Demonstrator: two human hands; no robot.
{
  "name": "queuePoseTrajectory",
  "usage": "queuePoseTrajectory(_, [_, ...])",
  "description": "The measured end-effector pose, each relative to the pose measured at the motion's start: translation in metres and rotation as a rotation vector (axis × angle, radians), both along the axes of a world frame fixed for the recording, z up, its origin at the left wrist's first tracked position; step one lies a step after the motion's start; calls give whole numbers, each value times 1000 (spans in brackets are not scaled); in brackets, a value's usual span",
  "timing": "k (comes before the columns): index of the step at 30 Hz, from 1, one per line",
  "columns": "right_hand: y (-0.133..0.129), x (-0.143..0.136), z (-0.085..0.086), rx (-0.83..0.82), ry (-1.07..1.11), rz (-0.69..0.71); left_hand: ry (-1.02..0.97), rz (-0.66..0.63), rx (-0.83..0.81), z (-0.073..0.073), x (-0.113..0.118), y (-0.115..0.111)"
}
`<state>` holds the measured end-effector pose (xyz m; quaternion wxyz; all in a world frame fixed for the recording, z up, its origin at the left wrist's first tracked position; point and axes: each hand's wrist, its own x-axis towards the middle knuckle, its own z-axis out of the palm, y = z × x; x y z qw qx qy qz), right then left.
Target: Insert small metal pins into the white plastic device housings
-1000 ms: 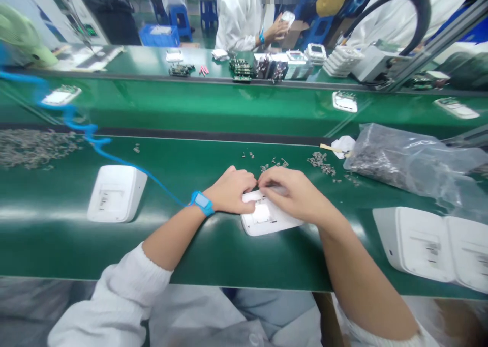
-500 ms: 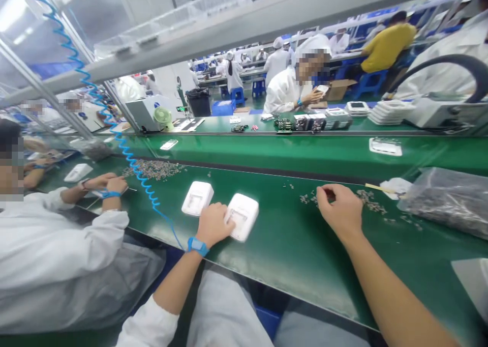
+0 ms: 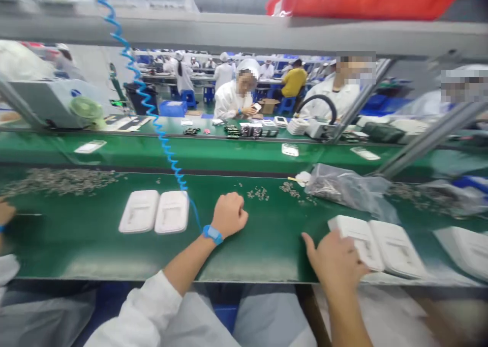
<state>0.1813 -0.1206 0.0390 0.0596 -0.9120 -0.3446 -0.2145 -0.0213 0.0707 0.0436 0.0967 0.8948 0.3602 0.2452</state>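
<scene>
Left hand (image 3: 229, 213) resting curled into a fist on the green belt (image 3: 267, 245) — right hand (image 3: 337, 260) lying spread, fingers touching a white casing (image 3: 358, 237).

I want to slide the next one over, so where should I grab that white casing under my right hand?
Probably by its near-left corner and long edges, coming from above on the near side. The white casing lies flat on the green mat, pressed against a second casing on its right, so only its left and near edges are free. The right hand already rests there.
</scene>
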Motion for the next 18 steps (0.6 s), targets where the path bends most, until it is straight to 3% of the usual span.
queuePoseTrajectory(2, [-1, -17, 2, -64, -1, 162, -47, -158, -114, -6, 31, 1])
queuePoseTrajectory(4, [5, -37, 3, -29, 64, 364, -67, -227, -172, -12, 43, 3])
queuePoseTrajectory(8, [39, -61, 16, 33, 385, 748, -94, -337, -148, -18, 18, 9])
queuePoseTrajectory(10, [71, -55, 31, -59, 528, 939, -116, -352, -120, -18, 1, 12])
queuePoseTrajectory(12, [113, -39, 46, -151, 532, 1079, -129, -365, -128, -18, -12, 15])
queuePoseTrajectory(15, [185, -14, 52, -120, 453, 931, -119, -495, -191, -17, -18, 23])
queuePoseTrajectory(18, [240, -6, 35, -181, 445, 896, -53, -616, -232, -19, -17, 30])
